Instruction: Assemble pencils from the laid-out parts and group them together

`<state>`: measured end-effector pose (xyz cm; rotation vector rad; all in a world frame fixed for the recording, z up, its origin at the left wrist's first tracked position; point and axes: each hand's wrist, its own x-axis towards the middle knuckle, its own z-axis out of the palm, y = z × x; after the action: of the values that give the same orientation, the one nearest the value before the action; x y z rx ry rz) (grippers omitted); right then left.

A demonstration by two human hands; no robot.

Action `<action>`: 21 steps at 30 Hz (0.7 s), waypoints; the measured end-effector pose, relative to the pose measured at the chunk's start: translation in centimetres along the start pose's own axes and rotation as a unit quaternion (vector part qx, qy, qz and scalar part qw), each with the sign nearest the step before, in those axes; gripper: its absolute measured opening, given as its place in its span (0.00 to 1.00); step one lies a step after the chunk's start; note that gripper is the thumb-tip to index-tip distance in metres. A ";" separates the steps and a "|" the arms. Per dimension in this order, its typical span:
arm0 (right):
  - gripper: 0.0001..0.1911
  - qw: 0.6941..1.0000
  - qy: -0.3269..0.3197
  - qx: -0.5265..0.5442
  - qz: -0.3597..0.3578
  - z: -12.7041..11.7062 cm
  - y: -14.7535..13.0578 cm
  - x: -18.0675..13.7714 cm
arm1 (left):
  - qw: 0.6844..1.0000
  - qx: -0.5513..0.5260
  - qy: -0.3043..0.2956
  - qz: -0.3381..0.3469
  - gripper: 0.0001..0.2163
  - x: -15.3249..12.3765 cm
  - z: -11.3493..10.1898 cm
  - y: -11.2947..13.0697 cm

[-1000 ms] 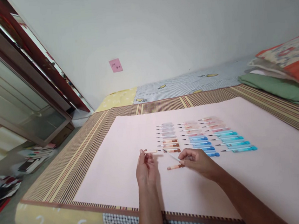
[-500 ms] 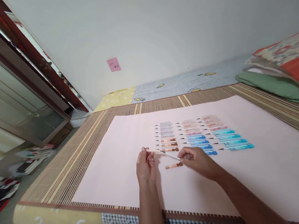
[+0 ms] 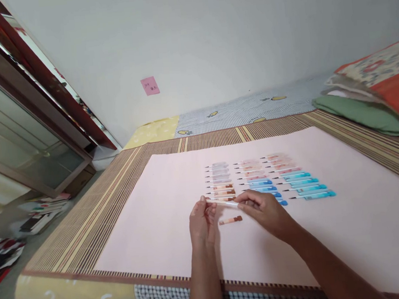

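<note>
Between my hands is a slim pale pen barrel, pinched by my left hand at its left end. My right hand grips the right end of a white pen refill in line with the barrel. The refill's dark tip is out of sight, seemingly inside the barrel. Just below my hands a brown and peach pen cap lies on the pale pink sheet. Beyond my hands lie rows of similar pieces with thin dark-tipped sticks: brown, grey, blue and turquoise.
The sheet lies on a striped mat over a bed. Folded bedding with a green piece is piled at the right. A pink note sticks to the wall. At the left is a glass-panelled door with books near the floor.
My left hand has moved right, toward my right hand. The refill's dark tip, visible before at the barrel's end, no longer shows, and less of the refill is exposed.
</note>
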<state>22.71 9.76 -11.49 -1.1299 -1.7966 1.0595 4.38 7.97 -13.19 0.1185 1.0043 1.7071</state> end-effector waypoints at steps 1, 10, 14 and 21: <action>0.10 1.000 0.007 0.008 -0.004 0.2 0.0 0.0 | 1.000 -0.006 -0.004 -0.013 0.07 -0.3 0.3 -0.3; 0.20 0.995 0.005 0.094 0.026 0.3 0.7 0.2 | 0.991 -0.072 0.039 -0.105 0.07 -1.1 1.5 -0.6; 0.21 0.985 -0.009 0.164 0.044 0.2 1.4 0.5 | 0.989 -0.086 0.039 -0.115 0.07 -1.1 1.4 -0.5; 0.22 0.965 -0.025 0.253 0.065 1.2 1.6 0.7 | 0.989 -0.075 -0.029 -0.123 0.09 -1.7 1.4 -0.8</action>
<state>21.92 10.54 -13.23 -0.9133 -1.3806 1.5282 6.41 7.42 -12.16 -0.0518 0.8094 1.5370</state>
